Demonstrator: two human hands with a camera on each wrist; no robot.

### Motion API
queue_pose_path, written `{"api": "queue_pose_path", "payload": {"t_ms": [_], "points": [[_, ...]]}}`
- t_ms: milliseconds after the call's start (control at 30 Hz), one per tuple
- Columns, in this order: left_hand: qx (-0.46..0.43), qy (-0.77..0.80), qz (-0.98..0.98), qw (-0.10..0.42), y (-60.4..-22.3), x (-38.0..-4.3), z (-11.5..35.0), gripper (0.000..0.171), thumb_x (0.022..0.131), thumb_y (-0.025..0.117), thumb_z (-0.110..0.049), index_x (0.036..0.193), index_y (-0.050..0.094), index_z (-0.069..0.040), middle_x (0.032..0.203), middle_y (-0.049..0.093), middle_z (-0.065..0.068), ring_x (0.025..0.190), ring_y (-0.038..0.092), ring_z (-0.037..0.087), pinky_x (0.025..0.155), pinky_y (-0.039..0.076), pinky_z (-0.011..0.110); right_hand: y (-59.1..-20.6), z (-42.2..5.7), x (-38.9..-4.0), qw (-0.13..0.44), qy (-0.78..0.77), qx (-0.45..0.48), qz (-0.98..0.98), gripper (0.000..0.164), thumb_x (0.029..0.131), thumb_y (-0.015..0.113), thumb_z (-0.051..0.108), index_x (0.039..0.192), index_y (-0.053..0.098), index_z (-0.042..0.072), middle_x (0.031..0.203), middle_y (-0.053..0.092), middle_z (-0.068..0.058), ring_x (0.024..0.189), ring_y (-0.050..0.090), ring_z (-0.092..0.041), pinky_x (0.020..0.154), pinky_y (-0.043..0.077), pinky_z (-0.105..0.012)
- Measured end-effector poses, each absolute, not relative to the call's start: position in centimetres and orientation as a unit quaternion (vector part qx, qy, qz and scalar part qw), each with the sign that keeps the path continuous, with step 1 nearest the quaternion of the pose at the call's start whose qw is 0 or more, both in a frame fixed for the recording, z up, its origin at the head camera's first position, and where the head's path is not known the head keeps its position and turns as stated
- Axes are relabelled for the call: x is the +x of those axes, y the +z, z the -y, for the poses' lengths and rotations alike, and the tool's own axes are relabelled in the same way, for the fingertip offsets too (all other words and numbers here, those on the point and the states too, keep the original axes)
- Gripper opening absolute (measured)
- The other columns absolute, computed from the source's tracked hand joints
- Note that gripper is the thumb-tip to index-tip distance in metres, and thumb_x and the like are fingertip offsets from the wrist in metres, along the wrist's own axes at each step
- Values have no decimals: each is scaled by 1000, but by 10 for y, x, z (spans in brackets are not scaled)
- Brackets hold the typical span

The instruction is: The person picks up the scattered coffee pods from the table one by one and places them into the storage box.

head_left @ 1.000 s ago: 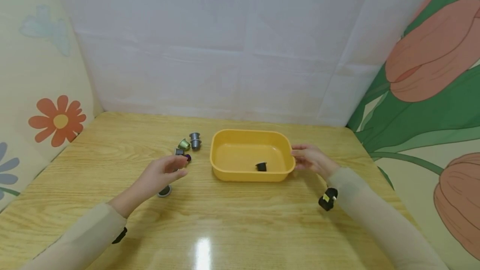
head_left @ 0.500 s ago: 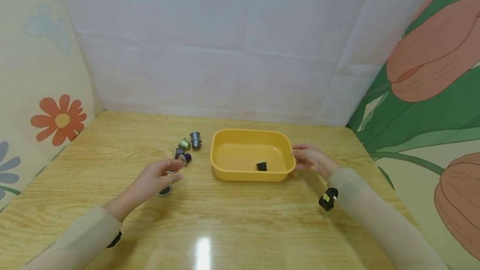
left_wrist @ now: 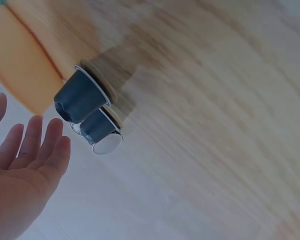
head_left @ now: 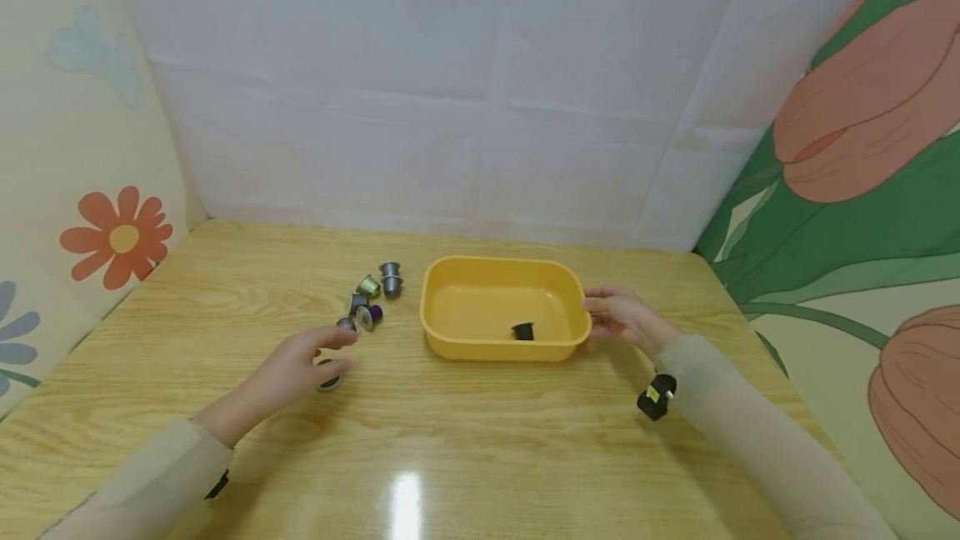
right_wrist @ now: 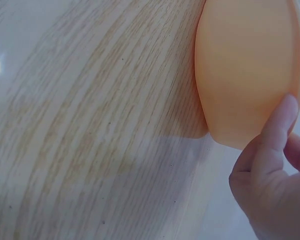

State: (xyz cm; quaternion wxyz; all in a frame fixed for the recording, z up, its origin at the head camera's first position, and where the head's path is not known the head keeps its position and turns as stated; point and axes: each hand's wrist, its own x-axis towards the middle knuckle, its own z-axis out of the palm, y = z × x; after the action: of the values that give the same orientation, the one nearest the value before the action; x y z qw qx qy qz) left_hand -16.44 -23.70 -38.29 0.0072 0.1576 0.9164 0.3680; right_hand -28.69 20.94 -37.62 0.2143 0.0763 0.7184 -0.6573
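Note:
Over the table's left part my left hand [head_left: 303,363] hovers with relaxed, parted fingers, holding nothing. Beneath its thumb lies a dark coffee capsule [head_left: 328,375], partly covered; a grey capsule [head_left: 347,323] sits just beyond the fingertips. In the left wrist view a dark capsule [left_wrist: 82,95] appears close to the fingers but apart from them. My right hand [head_left: 626,319] grips the right end of a yellow tub [head_left: 498,352], one fingertip at the rim and fingers against the outer wall. Inside the tub lies one black capsule [head_left: 522,331].
Farther back on the left are a purple capsule [head_left: 370,317], a dark capsule [head_left: 358,303], a green capsule [head_left: 368,287] and grey capsules [head_left: 391,280] end to end. A white cloth [head_left: 450,107] hangs behind the wooden table [head_left: 510,440].
My left hand has drawn back toward me and to the left, away from the purple capsule, uncovering it and the grey one. The right hand and tub have stayed put.

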Motion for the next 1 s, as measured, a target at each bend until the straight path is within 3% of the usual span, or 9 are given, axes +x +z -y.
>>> {"api": "queue_pose_path", "payload": {"t_ms": [433,733,1000], "points": [[175,316,-932,27,-386,-166,248,40,88,71,-8,123,60,9,119,61,25,111,55,46,86,48,57,-376,-210,-287,215,-657,72,-719,48,100,50,1,143,34,-11,88,64,-3,66,61,-12,56,55,-24],[165,291,-941,46,-388,-164,247,41,88,71,-8,123,59,10,122,58,30,112,53,49,90,45,60,-375,-209,-287,218,-655,82,-719,48,100,51,2,144,35,-9,93,64,-5,68,62,-13,58,56,-24],[160,297,-939,57,-393,-167,255,43,87,72,-11,123,59,9,120,61,26,111,54,48,90,46,60,-374,-209,-287,220,-654,85,-719,49,100,50,3,145,34,-8,98,64,-7,71,63,-13,60,56,-25]]}}
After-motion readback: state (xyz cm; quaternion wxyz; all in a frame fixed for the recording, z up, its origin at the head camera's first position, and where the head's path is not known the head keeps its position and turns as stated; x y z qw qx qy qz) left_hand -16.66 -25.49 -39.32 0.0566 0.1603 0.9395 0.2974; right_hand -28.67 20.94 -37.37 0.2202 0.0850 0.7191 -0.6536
